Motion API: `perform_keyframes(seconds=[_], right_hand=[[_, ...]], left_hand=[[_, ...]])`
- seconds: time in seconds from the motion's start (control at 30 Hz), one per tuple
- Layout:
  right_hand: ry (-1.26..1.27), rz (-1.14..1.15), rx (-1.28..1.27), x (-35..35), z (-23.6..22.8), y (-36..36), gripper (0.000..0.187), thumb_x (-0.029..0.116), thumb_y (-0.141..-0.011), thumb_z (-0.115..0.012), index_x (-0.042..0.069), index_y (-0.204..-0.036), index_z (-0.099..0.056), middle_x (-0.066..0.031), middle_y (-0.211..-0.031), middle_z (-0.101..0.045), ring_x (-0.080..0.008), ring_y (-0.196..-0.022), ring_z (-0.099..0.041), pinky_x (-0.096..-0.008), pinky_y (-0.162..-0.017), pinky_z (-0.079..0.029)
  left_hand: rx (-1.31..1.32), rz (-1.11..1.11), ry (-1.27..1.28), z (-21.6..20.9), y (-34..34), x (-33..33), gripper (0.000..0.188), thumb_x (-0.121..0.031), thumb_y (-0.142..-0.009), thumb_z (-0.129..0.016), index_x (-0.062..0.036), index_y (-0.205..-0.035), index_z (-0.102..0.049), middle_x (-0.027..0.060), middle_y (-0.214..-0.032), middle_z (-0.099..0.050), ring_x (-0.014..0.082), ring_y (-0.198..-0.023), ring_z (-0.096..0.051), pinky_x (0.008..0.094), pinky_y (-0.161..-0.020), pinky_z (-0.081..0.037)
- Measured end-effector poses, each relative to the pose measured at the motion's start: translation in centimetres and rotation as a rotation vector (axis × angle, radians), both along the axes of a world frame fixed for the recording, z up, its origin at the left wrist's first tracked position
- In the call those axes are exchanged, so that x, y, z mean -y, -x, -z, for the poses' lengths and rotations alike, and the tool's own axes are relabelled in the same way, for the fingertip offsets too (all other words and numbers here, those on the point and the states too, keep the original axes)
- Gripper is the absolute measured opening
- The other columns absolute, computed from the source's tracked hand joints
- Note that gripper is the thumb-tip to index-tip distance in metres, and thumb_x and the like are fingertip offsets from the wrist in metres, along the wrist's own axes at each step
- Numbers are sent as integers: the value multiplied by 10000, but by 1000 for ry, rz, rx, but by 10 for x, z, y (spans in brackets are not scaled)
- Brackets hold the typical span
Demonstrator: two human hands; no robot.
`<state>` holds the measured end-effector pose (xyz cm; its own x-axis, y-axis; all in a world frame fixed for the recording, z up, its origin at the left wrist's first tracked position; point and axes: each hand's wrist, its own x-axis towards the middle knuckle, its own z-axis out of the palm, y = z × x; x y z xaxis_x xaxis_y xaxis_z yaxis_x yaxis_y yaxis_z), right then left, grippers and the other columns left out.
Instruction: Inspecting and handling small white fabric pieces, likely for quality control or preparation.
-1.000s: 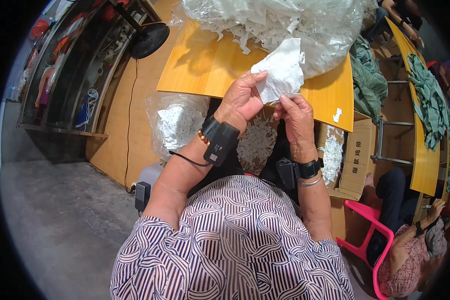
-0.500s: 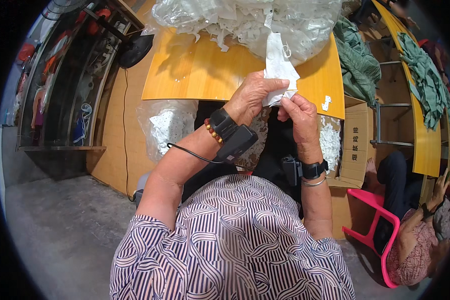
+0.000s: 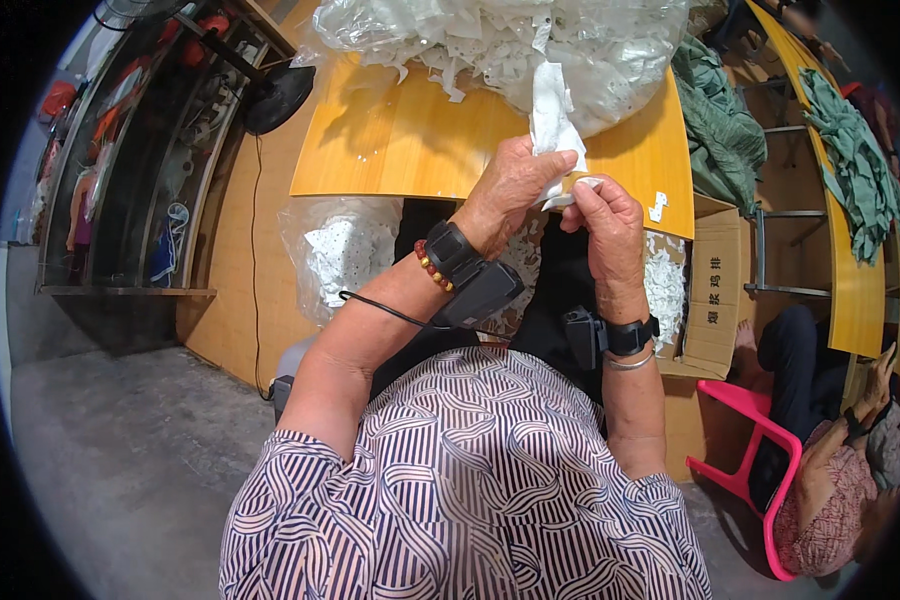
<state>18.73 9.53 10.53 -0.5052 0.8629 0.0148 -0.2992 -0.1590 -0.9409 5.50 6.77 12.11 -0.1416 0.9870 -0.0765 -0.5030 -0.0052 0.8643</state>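
Evidently both hands pinch one thin white strip of cut fabric over the near edge of the orange wooden table (image 3: 390,150), left hand (image 3: 510,185) closed on its upper part (image 3: 548,115), right hand (image 3: 605,215) seemingly gripping the lower end, so keep it taut and fingertips close

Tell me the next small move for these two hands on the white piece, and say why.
Probably pull the hands slightly apart. The left hand and right hand both pinch the lower end of the white piece, held above the yellow table, so a small pull would likely separate or spread it.
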Motion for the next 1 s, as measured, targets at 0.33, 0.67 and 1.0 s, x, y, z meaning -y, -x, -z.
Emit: perform_keyframes(seconds=[0.33, 0.67, 1.0], right_hand=[[-70, -246, 204, -2, 20, -15, 127, 152, -835, -555, 29, -811, -576, 6, -647, -542, -58, -558, -489, -185, -527, -407], [-159, -55, 184, -13, -3, 5, 355, 127, -773, -633, -33, -1070, -520, -26, -805, -552, -81, -665, -515, -204, -597, -432], [-207, 65, -69, -50, -19, 62, 167, 124, -761, -655, 4, -867, -608, 6, -708, -581, -56, -600, -516, -189, -557, -434]], left_hand=[[128, -136, 42, 0, 16, -2, 263, -181, -783, -617, -31, -977, -522, 1, -769, -529, 74, -561, -511, 222, -430, -483], [-36, -169, 30, 1, 26, 22, 320, -77, -678, -688, -18, -962, -551, 31, -815, -602, 85, -622, -556, 208, -490, -457], [52, -171, 22, 6, 18, 19, 331, -105, -717, -668, -14, -1003, -528, 32, -844, -587, 90, -653, -557, 201, -525, -465]])
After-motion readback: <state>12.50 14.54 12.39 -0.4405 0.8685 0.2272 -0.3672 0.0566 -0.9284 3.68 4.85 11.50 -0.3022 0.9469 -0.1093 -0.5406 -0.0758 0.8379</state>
